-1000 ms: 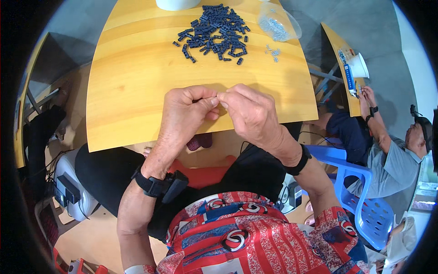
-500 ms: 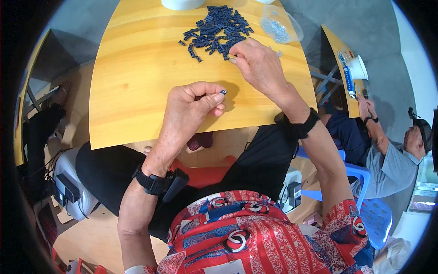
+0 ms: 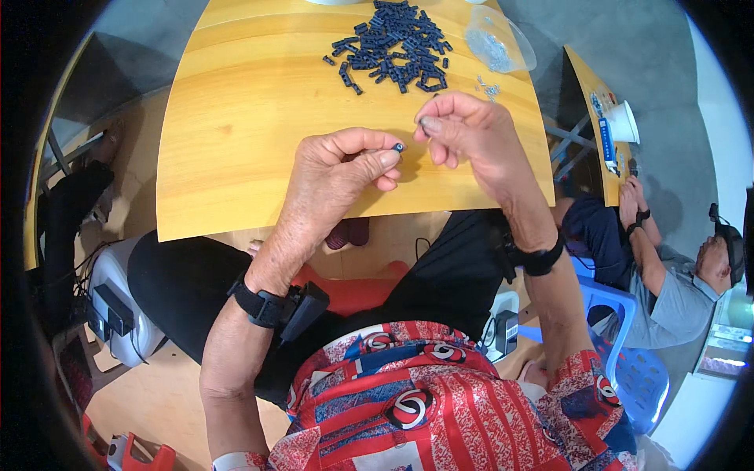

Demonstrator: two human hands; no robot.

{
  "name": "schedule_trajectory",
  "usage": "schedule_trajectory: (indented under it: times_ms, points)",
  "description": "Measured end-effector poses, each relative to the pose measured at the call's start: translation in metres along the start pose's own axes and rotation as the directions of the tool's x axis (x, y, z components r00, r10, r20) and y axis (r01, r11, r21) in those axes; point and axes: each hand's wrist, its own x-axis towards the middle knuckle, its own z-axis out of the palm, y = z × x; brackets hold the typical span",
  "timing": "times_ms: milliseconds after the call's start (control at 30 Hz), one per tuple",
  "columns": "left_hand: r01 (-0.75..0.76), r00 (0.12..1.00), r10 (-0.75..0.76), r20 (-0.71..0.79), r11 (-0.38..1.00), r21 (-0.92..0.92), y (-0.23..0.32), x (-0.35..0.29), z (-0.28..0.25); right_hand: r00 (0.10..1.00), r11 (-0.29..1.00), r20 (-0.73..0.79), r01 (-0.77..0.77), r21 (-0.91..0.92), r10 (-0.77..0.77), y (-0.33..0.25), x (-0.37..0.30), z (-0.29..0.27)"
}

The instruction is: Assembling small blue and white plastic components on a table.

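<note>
My left hand [image 3: 339, 166] is closed over the near part of the wooden table, pinching a small dark blue plastic piece [image 3: 398, 147] whose round end shows between thumb and forefinger. Just right of it, my right hand [image 3: 469, 135] is raised with thumb and forefinger pressed together; what they hold, if anything, is too small to make out. Beyond both hands lies a loose pile of dark blue plastic pieces [image 3: 402, 43], short and narrow. To its right, tiny silvery metal parts [image 3: 490, 88] lie scattered on the wood.
A clear plastic tub [image 3: 503, 49] of small silvery parts stands at the table's far right. The wooden table [image 3: 228, 157] has its near edge above my lap. On the right, a co-worker [image 3: 667, 290] sits at another table [image 3: 583, 82] with a white bucket [image 3: 623, 123].
My right hand has drawn back from the pile's near edge toward my left hand. My left hand still pinches the blue piece. The view has shifted slightly.
</note>
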Motion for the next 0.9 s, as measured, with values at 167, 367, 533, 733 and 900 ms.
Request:
schedule_trajectory:
  times_ms: [167, 367, 533, 733, 900]
  points:
    - [-0.024, 1.000, 0.023, 0.012, 0.999, 0.030, 0.000, 0.001, 0.003, 1.000, 0.946, -0.005, -0.009, 0.325, 0.012, 0.016, -0.018, 0.015]
    - [-0.032, 0.999, 0.032, 0.005, 0.999, 0.034, -0.001, 0.001, 0.005, 1.000, 0.918, -0.004, -0.001, 0.396, 0.002, 0.023, -0.025, 0.017]
    - [-0.039, 0.999, 0.038, 0.022, 0.999, 0.032, -0.003, 0.000, 0.005, 1.000, 0.924, -0.001, 0.021, 0.381, -0.022, 0.027, -0.025, 0.017]
    - [-0.032, 0.999, 0.030, 0.033, 0.998, 0.055, -0.004, 0.000, 0.003, 0.997, 0.965, -0.021, 0.078, 0.251, -0.075, 0.024, -0.024, 0.016]
    - [-0.042, 0.998, 0.039, 0.040, 0.996, 0.073, -0.005, -0.001, 0.002, 0.995, 0.982, -0.030, 0.097, 0.164, -0.093, 0.021, -0.024, 0.019]
